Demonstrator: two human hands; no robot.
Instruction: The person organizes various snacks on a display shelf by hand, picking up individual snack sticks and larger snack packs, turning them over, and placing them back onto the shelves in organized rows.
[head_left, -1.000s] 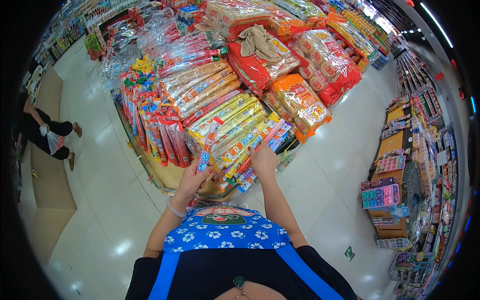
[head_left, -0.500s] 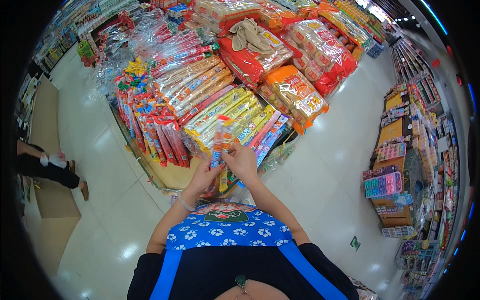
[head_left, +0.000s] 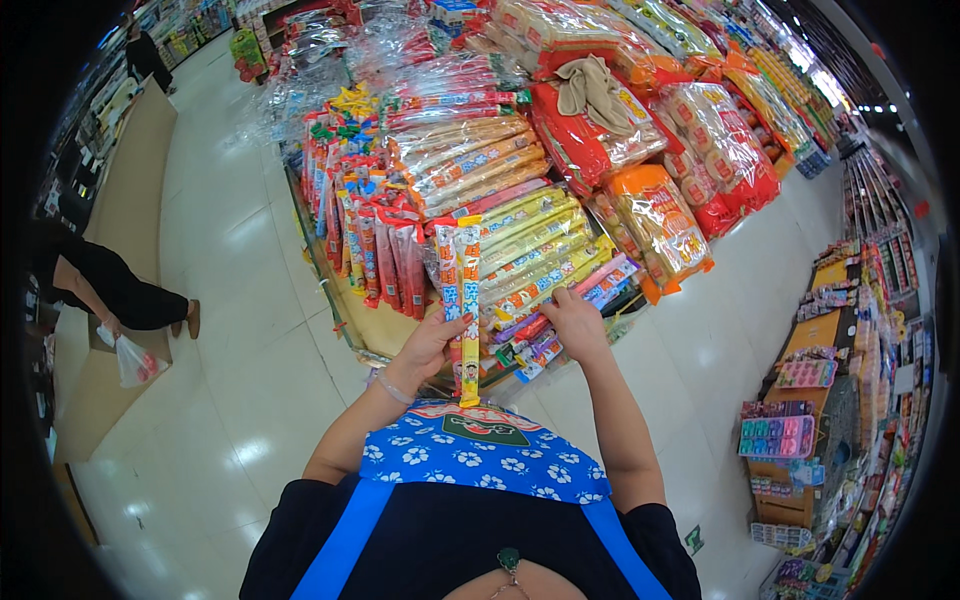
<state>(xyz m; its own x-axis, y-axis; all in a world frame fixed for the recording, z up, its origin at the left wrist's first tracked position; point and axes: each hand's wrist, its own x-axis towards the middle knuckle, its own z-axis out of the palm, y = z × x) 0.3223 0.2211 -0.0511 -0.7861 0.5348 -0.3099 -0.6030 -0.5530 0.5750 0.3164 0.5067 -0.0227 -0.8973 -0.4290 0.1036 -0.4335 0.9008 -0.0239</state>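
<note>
Upright in my left hand (head_left: 432, 345) are long, thin stick-shaped snack packets, one red-and-blue (head_left: 447, 285) and one yellow (head_left: 469, 320). The fingers are closed around their lower half, in front of my blue apron. To the right, my right hand (head_left: 578, 325) has its bent fingers on a purple stick packet (head_left: 608, 288) at the near right end of the row. Its fingertips are partly hidden. Below that hand several loose packets (head_left: 540, 352) lie tilted at the display's corner. Beyond my hands are yellow stick packets (head_left: 530, 245) laid in a row.
The display table (head_left: 335, 285) also bears red packets (head_left: 390, 260), large bread-like packs (head_left: 650, 215) and a beige glove (head_left: 592, 92). Shelves (head_left: 800, 440) stand on the right. At left, a person in black (head_left: 125, 285) holds a plastic bag (head_left: 138, 360) near a beige counter (head_left: 130, 190).
My hands have come apart: the left keeps upright packets, now with a yellow one beside the red-and-blue. My right hand moved right onto the row's end. The view shifted, and the person's bag shows more.
</note>
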